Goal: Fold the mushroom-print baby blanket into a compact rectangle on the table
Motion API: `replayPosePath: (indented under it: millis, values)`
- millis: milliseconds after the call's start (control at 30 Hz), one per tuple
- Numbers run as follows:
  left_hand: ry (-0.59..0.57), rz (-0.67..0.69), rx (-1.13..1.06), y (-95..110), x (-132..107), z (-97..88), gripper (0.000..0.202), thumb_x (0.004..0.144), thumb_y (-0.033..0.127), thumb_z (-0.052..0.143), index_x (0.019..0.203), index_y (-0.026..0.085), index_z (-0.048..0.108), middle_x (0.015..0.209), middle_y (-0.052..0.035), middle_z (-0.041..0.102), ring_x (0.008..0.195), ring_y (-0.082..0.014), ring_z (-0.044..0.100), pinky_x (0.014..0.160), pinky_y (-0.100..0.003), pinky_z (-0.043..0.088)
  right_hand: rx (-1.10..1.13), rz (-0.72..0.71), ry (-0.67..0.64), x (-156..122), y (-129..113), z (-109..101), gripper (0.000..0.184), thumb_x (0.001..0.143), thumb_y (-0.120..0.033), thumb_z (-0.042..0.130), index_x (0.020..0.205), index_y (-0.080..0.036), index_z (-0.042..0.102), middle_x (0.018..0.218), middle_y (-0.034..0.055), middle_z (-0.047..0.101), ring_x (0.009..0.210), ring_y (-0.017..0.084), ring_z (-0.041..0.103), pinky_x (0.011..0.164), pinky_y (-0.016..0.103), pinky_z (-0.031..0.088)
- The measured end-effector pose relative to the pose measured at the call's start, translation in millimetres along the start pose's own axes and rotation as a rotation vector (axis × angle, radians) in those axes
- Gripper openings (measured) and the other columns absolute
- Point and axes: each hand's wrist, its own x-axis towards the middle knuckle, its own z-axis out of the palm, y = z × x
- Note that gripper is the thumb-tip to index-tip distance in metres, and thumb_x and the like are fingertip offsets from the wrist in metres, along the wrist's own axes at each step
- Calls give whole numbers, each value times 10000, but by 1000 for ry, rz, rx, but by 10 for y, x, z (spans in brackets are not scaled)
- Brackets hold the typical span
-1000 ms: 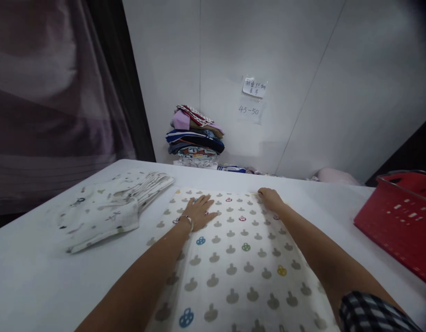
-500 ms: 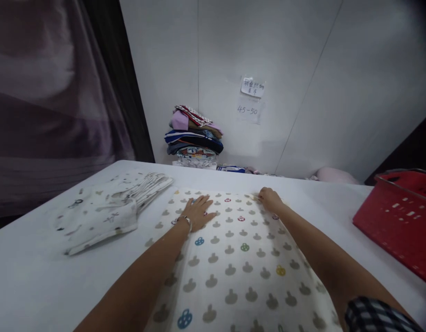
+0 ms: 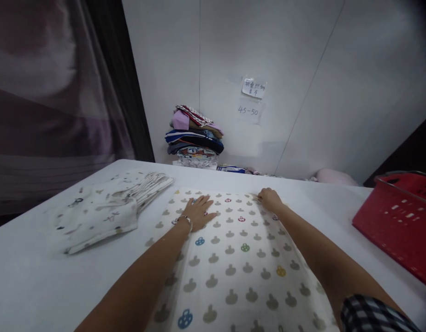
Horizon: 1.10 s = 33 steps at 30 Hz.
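Cloth (image 3: 230,258) lay on the worktop (image 3: 323,198), its far hem a little short of the worktop's far edge. The near end ran out of frame toward the viewer, so its full length could not be checked.

Left hand (image 3: 198,214): palm down on the cloth near its far left corner, fingers spread. Right hand (image 3: 270,200): at the cloth's far right corner, fingers curled in and apparently pinching the hem; fingertips mostly hidden, thumb not made out.

Progress, as judged: laying out looked well advanced. The middle was nearly flat, print rows fairly even. Not finished: the far right corner was in the fingers and slightly ruffled, and the right side showed soft shading, perhaps slack. Number of layers: could not tell.

Second cloth (image 3: 95,216) lay toward the worktop's left edge, rumpled, one part gathered in folds; clear of both hands. Basket (image 3: 396,226) stood at the worktop's right side. Stack (image 3: 195,138) rose behind the far edge, against the wall (image 3: 227,55).
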Motion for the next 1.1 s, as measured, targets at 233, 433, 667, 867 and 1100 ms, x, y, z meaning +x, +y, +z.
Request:
replayPosePath:
  millis: [233,433,667,867,1100]
  values:
    - [-6,-11,1,17,-10,-13,648,837,638,229,1368,285,349,1491,2,202,1367,-247,158,1089,-475,101,1,45,3,43,29,-7,267,849,-212,442,962,-185,682,1002,99,649,926,208,552,746,279,364]
    - [-16,-9,7,11,-8,-16,673,838,651,192,1380,276,330,1495,1,188,1369,-244,147,1088,-480,97,34,90,6,59,44,8,262,857,-230,473,1062,-182,629,1007,97,657,902,195,577,750,268,369]
    - [6,-6,9,17,-7,-3,639,845,624,229,1366,276,354,1488,-2,215,1363,-246,169,1085,-479,110,51,22,56,-168,-11,-1,268,886,-198,403,1028,-182,630,1063,99,623,1001,206,520,819,277,325]
    - [4,1,13,4,0,-2,638,845,622,238,1367,272,351,1491,-4,203,1365,-239,160,1081,-482,112,78,-8,-7,-224,-28,10,240,839,-165,461,988,-188,647,1029,80,637,939,188,542,787,263,331]
    - [4,-1,4,2,-7,-2,637,845,628,231,1369,285,346,1490,-4,210,1365,-242,163,1087,-471,99,81,79,-59,94,25,27,259,803,-149,487,984,-192,668,1105,89,604,997,205,519,760,256,368]
